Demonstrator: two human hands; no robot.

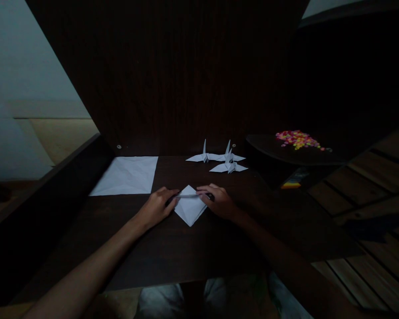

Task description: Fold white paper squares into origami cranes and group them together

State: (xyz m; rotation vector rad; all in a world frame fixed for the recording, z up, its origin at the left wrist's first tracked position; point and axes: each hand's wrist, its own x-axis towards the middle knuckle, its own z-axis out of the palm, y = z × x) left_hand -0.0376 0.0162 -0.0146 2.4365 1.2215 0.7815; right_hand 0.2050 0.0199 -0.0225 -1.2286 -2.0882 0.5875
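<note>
On the desk's (173,261) left side, a flat white sheet (129,175), lightly creased. Next, left hand (158,204): fingers and thumb on the left corner of the folded paper (190,210), which lies diamond-wise on the desk between the hands. Looks light, thin, fairly stiff where layered, likely to crease or tear if forced; best held by the side corners, along the cross fold. Right hand (221,201): fingers and thumb at the right corner. Can't tell whether either hand pinches or just presses. Behind, three paper cranes (230,166), wings spread. Far right, shelf (284,155) bearing a loose heap of bright bits (297,139); below it, an orange-edged item (291,185), too dark to identify.
</note>
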